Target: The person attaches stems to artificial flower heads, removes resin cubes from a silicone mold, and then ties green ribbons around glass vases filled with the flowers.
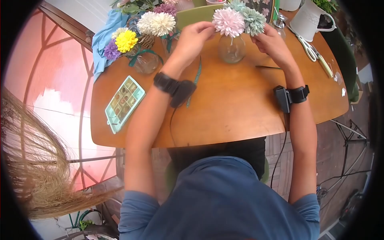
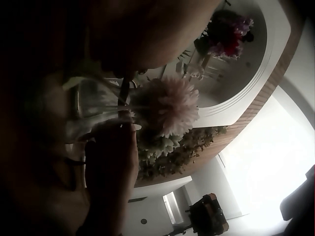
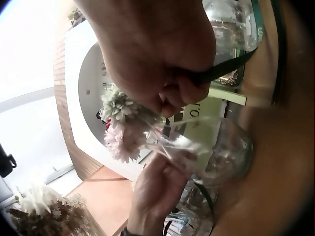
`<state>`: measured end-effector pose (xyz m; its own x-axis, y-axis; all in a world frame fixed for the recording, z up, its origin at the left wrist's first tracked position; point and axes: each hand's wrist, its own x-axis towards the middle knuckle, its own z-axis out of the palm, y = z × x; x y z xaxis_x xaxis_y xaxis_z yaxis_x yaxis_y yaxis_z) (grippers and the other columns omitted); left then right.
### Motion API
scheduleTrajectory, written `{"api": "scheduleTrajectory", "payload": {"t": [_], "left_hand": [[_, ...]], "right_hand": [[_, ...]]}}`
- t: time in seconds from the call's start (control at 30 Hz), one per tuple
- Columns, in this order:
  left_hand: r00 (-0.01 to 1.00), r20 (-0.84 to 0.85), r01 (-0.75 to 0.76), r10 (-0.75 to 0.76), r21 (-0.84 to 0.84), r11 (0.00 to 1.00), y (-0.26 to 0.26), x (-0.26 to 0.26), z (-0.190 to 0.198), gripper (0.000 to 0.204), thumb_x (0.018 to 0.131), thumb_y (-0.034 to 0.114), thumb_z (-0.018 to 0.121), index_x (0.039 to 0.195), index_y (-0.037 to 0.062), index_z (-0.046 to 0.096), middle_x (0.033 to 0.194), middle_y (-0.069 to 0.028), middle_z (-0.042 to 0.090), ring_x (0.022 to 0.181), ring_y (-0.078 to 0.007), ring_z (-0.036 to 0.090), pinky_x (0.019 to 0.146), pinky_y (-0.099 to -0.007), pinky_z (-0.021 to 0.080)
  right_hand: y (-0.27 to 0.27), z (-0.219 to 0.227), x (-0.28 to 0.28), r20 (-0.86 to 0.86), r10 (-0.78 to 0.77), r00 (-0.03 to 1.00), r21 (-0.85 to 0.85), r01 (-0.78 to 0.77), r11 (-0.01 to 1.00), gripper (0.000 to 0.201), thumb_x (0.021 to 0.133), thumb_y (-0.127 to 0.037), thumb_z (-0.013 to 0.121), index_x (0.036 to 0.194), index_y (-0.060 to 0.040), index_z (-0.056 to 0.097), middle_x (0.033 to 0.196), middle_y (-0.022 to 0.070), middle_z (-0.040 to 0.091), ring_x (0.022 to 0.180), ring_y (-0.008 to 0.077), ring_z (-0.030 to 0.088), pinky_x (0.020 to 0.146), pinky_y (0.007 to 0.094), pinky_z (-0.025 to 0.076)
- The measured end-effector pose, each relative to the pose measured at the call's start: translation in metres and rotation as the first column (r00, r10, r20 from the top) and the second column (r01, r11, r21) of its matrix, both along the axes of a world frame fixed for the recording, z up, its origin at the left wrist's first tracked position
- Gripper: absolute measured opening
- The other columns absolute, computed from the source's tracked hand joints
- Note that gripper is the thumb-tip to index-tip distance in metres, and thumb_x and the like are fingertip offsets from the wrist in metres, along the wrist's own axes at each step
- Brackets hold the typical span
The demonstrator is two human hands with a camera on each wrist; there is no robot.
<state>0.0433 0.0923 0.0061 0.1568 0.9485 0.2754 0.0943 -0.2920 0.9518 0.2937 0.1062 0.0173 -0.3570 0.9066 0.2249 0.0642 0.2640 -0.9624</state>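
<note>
A glass vase (image 1: 232,50) stands on the table with a pale pink flower (image 1: 228,23) and a grey-green flower (image 1: 254,21) above its mouth. My right hand (image 3: 162,54) has curled fingers and grips a dark green ribbon (image 3: 229,68), which trails out of the fist. On the vase's other side, my left hand (image 1: 195,40) is up at the neck, its fingertips partly hidden behind the pink flower. In the left wrist view, the ribbon (image 2: 125,92) crosses the neck between both hands. Another length of ribbon (image 1: 196,82) lies on the table below my left hand.
Left stand vases (image 1: 146,63) with ribbons and yellow, purple and cream flowers (image 1: 126,41). A mint-green compartment box (image 1: 125,105) lies near the left edge. At the right are scissors (image 1: 308,50) and a white pitcher (image 1: 310,22). A green board (image 1: 196,15) stands behind.
</note>
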Motion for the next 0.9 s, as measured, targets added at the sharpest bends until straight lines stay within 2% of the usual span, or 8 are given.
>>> {"api": "scheduleTrajectory", "payload": {"t": [0.07, 0.17, 0.3, 0.47, 0.63, 0.73, 0.77, 0.9], "left_hand": [[0.999, 0.0, -0.042, 0.042, -0.086, 0.995, -0.027, -0.018, 0.004, 0.024, 0.099, 0.012, 0.056, 0.117, -0.0017, 0.064, 0.099, -0.0025, 0.065, 0.09, -0.0101, 0.06, 0.086, -0.0259, 0.049], [0.974, 0.226, 0.073, -0.022, -0.223, 0.972, -0.062, -0.047, 0.008, 0.026, 0.099, 0.012, 0.057, 0.12, -0.0034, 0.06, 0.091, -0.0031, 0.06, 0.084, -0.0107, 0.058, 0.081, -0.0266, 0.05], [0.92, 0.392, 0.1, -0.01, -0.211, 0.972, -0.097, -0.084, 0.016, 0.026, 0.099, 0.011, 0.057, 0.121, -0.0034, 0.057, 0.089, -0.0032, 0.057, 0.083, -0.0116, 0.057, 0.082, -0.0303, 0.051], [0.821, 0.567, 0.18, -0.074, -0.134, 0.974, -0.119, -0.098, 0.022, 0.023, 0.099, 0.01, 0.056, 0.118, -0.0027, 0.059, 0.09, -0.004, 0.06, 0.082, -0.0124, 0.06, 0.081, -0.0315, 0.053], [0.886, 0.43, 0.295, -0.171, -0.241, 0.924, -0.132, -0.041, 0.03, 0.023, 0.099, 0.011, 0.057, 0.117, -0.0023, 0.06, 0.091, -0.0025, 0.06, 0.082, -0.0103, 0.059, 0.08, -0.0301, 0.052], [0.932, 0.194, 0.349, -0.306, -0.249, 0.903, -0.132, -0.001, 0.03, 0.021, 0.099, 0.013, 0.057, 0.114, -0.0011, 0.063, 0.093, -0.0012, 0.062, 0.083, -0.0091, 0.06, 0.079, -0.0276, 0.051], [0.934, 0.089, 0.358, -0.347, -0.246, 0.901, -0.13, 0.009, 0.03, 0.02, 0.099, 0.013, 0.057, 0.113, -0.0006, 0.064, 0.094, -0.0009, 0.063, 0.083, -0.0089, 0.06, 0.079, -0.0268, 0.05], [0.881, -0.206, 0.39, -0.426, -0.192, 0.9, -0.125, 0.038, 0.015, 0.02, 0.099, 0.015, 0.056, 0.111, 0.0022, 0.066, 0.096, -0.0008, 0.063, 0.082, -0.0093, 0.058, 0.076, -0.0255, 0.049]], "right_hand": [[-0.001, 0.011, 0.014, 0.164, 0.055, 0.985, -0.031, -0.05, 0.998, 0.017, 0.097, -0.029, 0.057, 0.095, -0.0126, 0.056, 0.069, -0.0091, 0.043, 0.056, 0.0002, 0.031, 0.048, 0.0187, 0.023], [-0.001, 0.018, 0.03, 0.317, 0.143, 0.938, -0.087, -0.122, 0.989, 0.021, 0.097, -0.034, 0.06, 0.094, -0.0131, 0.057, 0.065, -0.0103, 0.038, 0.055, -0.0001, 0.029, 0.046, 0.0188, 0.02], [-0.003, 0.029, 0.04, 0.285, 0.167, 0.944, -0.178, -0.119, 0.977, 0.022, 0.095, -0.031, 0.063, 0.094, -0.0097, 0.064, 0.067, -0.0087, 0.046, 0.056, 0.0008, 0.036, 0.049, 0.0197, 0.027], [0.002, 0.005, 0.03, 0.196, 0.308, 0.931, -0.07, -0.3, 0.951, 0.02, 0.091, -0.029, 0.069, 0.088, -0.0091, 0.067, 0.072, -0.0083, 0.055, 0.064, 0.0024, 0.047, 0.057, 0.0188, 0.033], [-0.003, -0.001, 0.01, 0.207, 0.437, 0.875, -0.267, -0.38, 0.886, 0.016, 0.092, -0.023, 0.069, 0.091, -0.0072, 0.067, 0.069, -0.0054, 0.059, 0.064, 0.0028, 0.052, 0.058, 0.0201, 0.04], [-0.022, 0.007, -0.003, -0.077, 0.515, 0.854, -0.466, -0.487, 0.738, 0.017, 0.094, -0.021, 0.064, 0.091, -0.0052, 0.065, 0.068, -0.0017, 0.061, 0.062, 0.0039, 0.054, 0.054, 0.0205, 0.041], [-0.022, 0.005, -0.006, -0.081, 0.522, 0.849, -0.481, -0.492, 0.726, 0.018, 0.097, -0.021, 0.06, 0.095, -0.0036, 0.062, 0.075, 0.0041, 0.066, 0.067, 0.0083, 0.062, 0.056, 0.0232, 0.05], [-0.033, 0.002, -0.019, -0.313, 0.386, 0.868, -0.5, -0.496, 0.71, 0.021, 0.099, -0.025, 0.059, 0.103, -0.0039, 0.058, 0.092, 0.0106, 0.069, 0.081, 0.0178, 0.07, 0.072, 0.0328, 0.059]]}}
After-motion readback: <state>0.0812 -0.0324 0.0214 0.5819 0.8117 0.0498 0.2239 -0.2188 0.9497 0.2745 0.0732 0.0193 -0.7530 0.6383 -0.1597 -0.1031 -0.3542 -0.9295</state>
